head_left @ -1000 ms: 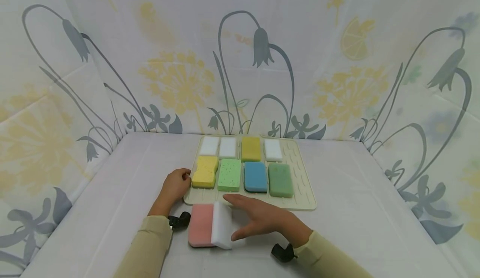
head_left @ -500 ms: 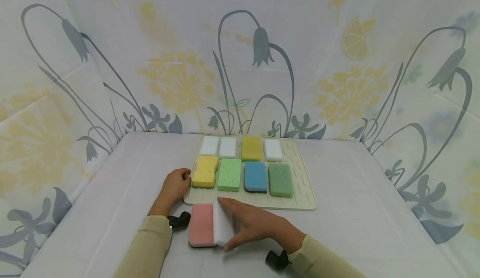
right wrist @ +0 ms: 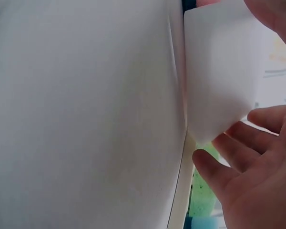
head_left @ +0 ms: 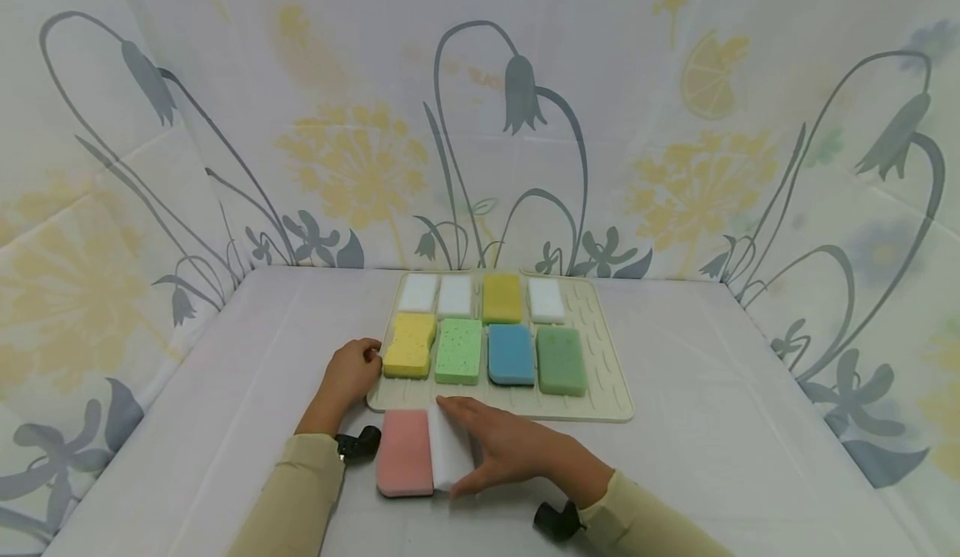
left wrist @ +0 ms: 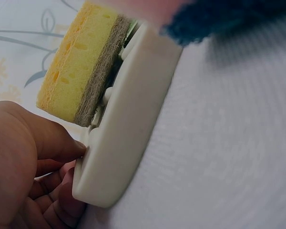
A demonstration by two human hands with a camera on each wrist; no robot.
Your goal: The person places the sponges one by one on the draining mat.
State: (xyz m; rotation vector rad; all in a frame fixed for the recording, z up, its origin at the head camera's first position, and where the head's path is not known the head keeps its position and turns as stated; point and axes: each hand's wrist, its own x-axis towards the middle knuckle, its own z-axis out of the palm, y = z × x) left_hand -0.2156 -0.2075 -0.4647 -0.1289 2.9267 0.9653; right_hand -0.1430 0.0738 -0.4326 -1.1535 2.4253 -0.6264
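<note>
At the left edge of a cream ridged tray (head_left: 606,373) my left hand (head_left: 352,372) pinches the rim (left wrist: 124,114), thumb on one side and curled fingers on the other. Close above that thumb sits a yellow sponge (left wrist: 74,67) with a brown scouring layer. In front of the tray my right hand (head_left: 517,450) holds a white sponge (head_left: 447,449) by its two ends, thumb at one and fingers (right wrist: 236,150) at the other. This sponge stands tilted beside a pink sponge (head_left: 405,453) with a dark underside, which lies flat on the table.
On the tray lie two rows of sponges: white ones (head_left: 417,293), an olive-yellow one (head_left: 502,298), a speckled green one (head_left: 458,351), a blue one (head_left: 512,354) and a darker green one (head_left: 561,360). A flower-printed cloth (head_left: 480,123) hangs behind the table.
My right hand has moved left, and its thumb and fingers have closed onto the white sponge's ends. That sponge leans slightly more to the right. My left hand has stayed put.
</note>
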